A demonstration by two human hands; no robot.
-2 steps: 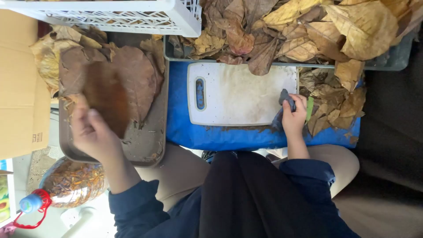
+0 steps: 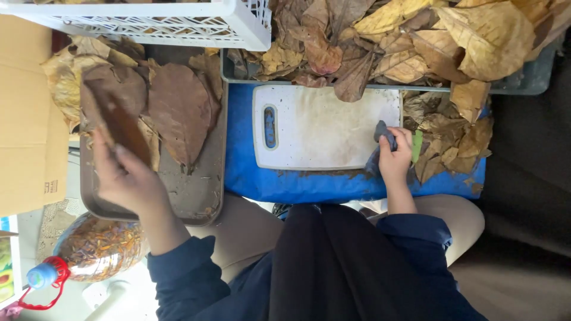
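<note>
The brown leaf (image 2: 116,122) held in the left hand (image 2: 128,178) has been turned edge-on and shifted slightly leftward over the tray (image 2: 196,196).

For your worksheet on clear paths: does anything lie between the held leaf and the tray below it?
Nothing visible does. The left hand holds the leaf directly over the tray, where only other leaves lie.

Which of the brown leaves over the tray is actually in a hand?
The narrow dark leaf pinched by the left hand; the broader leaves lie loose on the tray.
</note>
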